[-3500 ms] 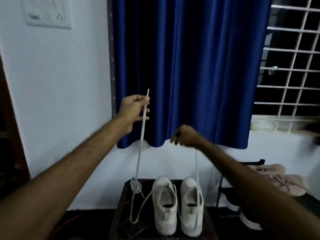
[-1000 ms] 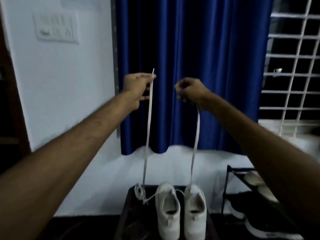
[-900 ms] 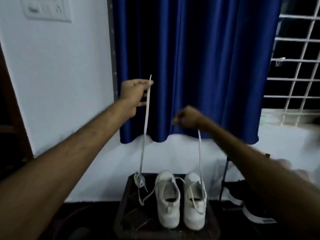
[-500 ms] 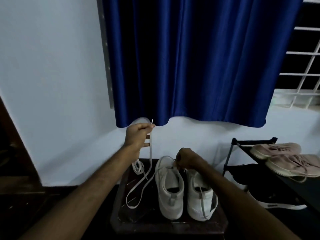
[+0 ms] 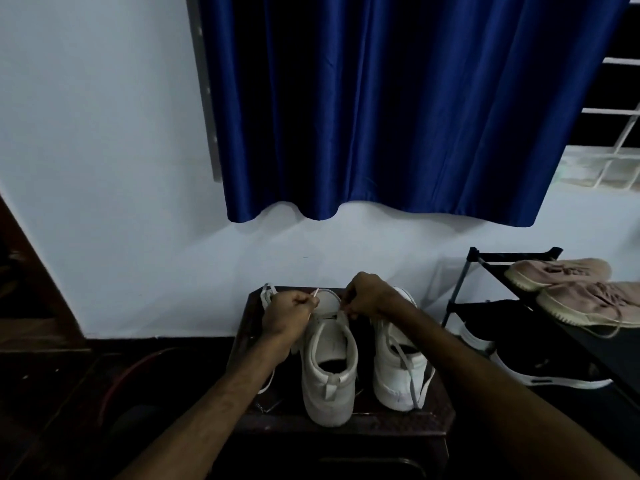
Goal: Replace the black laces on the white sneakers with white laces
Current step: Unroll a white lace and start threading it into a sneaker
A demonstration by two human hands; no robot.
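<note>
Left hand: the left hand [image 5: 288, 317] is curled, and its fingers [image 5: 304, 301] pinch the white lace [image 5: 341, 316] near its stiff tip, which pokes up just above them.
Right hand: the right hand [image 5: 367, 295] is curled too. Its fingers [image 5: 349, 308] pinch the same lace just beside the left fingers, low at the eyelets.
Sneaker in work: the first sneaker [image 5: 329, 370] stands on the dark tabletop [image 5: 398, 419], its laced front right under both sets of fingers and its heel towards the person.
Second sneaker: the second sneaker [image 5: 398, 372] stands just right of the right fingers. A loose lace [image 5: 411, 370] trails across its opening and hangs over its outer side.
Spare coil: a pale lace bundle [image 5: 267, 294] lies just beyond the left fingers, at the tabletop's far corner.
Done, as judged: no black lace shows on either sneaker, so the old laces appear to be out. White lace seems started on both.
Left, as judged: most of the threading on the first sneaker, then tightening and tidying the slack on the second.
Unclear: the hands hide the eyelets, so how many are filled cannot be told.
</note>
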